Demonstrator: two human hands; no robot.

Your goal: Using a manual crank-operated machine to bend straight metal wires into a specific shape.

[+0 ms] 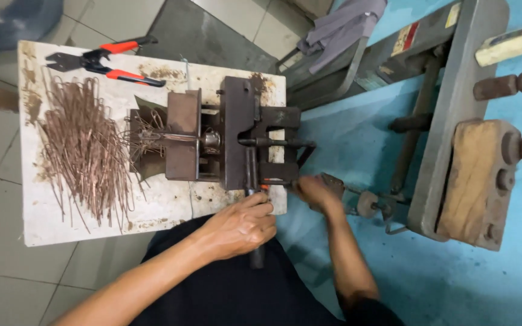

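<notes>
Firmly wrapped, left hand [240,226], fingers pressed together round a dark handle [256,258] that sticks out from the near edge of a rusty metal jig [237,139]. Just to the right of it, right hand [314,192], curled closed against the jig's near corner; hidden under the knuckles, so cannot tell what it pinches. Directly beyond both hands, the jig itself, bolted blocks and a rod across, sitting on a stained white bench [61,223]. Further out to the left of the left hand, a loose heap of copper wire lengths [86,145] spread over the bench, a few strands reaching into the jig's far mouth. Beyond the heap, at the bench's far corner, red-handled cutters [107,60], untouched. To the right of the right hand, a small round wheel [367,203], then a grey machine frame [454,90] on a blue floor [454,284], with a worn wooden block [472,175] beside it. Far ahead, a grey cloth [342,27] draped over a bar. Judging by the grip, mid-stroke on the handle with wire loaded in the jig. Calls next for a steady pull on the handle, with the other hand bracing and fingers clear of the moving blocks.
</notes>
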